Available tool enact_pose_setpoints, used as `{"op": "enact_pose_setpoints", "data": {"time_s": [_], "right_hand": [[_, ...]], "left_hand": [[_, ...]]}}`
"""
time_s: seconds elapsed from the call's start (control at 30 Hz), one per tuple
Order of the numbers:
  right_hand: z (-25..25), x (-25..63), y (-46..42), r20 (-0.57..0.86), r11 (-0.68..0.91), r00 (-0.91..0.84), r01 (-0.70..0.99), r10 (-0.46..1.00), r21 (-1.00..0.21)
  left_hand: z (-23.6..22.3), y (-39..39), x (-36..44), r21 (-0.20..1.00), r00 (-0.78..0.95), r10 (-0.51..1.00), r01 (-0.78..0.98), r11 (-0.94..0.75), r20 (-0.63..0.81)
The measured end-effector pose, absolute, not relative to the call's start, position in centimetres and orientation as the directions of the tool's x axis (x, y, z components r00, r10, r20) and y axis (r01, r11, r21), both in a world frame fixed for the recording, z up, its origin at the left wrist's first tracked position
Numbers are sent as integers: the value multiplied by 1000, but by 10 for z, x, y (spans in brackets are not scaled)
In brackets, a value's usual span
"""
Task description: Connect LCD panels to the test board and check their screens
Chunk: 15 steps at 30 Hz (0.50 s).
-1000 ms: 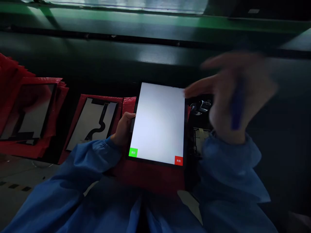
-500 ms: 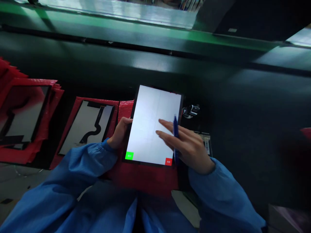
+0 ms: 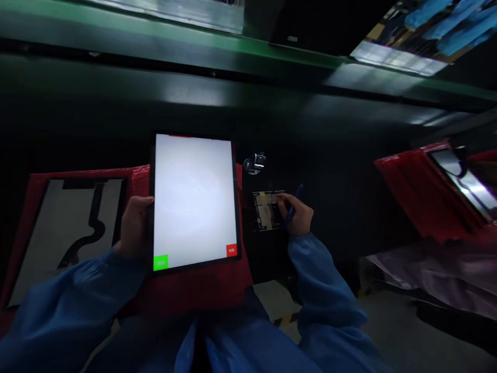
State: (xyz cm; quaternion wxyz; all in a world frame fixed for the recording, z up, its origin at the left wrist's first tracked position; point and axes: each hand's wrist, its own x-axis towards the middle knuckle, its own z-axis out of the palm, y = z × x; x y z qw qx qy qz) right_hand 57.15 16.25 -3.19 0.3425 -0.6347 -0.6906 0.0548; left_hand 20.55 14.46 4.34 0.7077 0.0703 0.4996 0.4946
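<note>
My left hand (image 3: 135, 224) grips the left edge of a display panel (image 3: 194, 202), its thumb on the front border and its other fingers hidden behind. The panel is lit white, with a green square at its lower left corner and a red one at its lower right. A dark blue pen (image 3: 299, 190) slants up out of my right hand (image 3: 300, 216), held among the fingers. That hand's thumb and fingertips rest at the right upper edge of a flat circuit board (image 3: 266, 211) with tan tape on it, which lies right of the panel.
A small shiny clip-like metal piece (image 3: 255, 163) sits above the circuit board. Left of the panel, another display (image 3: 42, 228) lies back side up with a black flex cable, on red bubble wrap (image 3: 23, 207). More red wrapping (image 3: 411, 191) with a panel stands at the far right.
My right hand has left the front of the panel and moved right to the circuit board, pen still in it. The view has swung to the right; the left hand keeps its hold.
</note>
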Motion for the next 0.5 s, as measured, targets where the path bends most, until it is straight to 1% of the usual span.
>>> {"op": "enact_pose_setpoints", "data": {"time_s": [0.03,0.07,0.1,0.13,0.17,0.2,0.23,0.3,0.4,0.5], "right_hand": [[-36,572,163,401,185,42,839,915,-511],[-38,572,164,398,185,41,839,917,-512],[-40,572,164,394,185,39,838,918,-514],[-41,572,165,393,186,38,837,919,-515],[-41,572,166,392,187,36,836,919,-515],[-42,572,167,392,188,35,837,919,-514],[-42,573,168,394,188,34,838,919,-512],[-42,574,169,395,191,30,840,918,-508],[-42,574,169,394,197,20,843,919,-501],[-43,574,169,393,196,17,846,919,-496]], "left_hand": [[44,144,206,688,-118,773,-552,471,-624],[45,143,206,795,-286,769,-425,433,-572],[45,142,207,880,-457,752,-251,403,-475],[44,141,207,920,-586,732,-60,387,-347],[43,141,206,917,-655,722,108,383,-224],[42,140,205,897,-673,725,220,384,-145],[40,140,204,876,-663,742,294,382,-102],[37,141,201,847,-614,787,386,366,-60],[34,143,196,822,-580,813,439,361,-47],[31,144,194,810,-600,797,435,394,-65]]}}
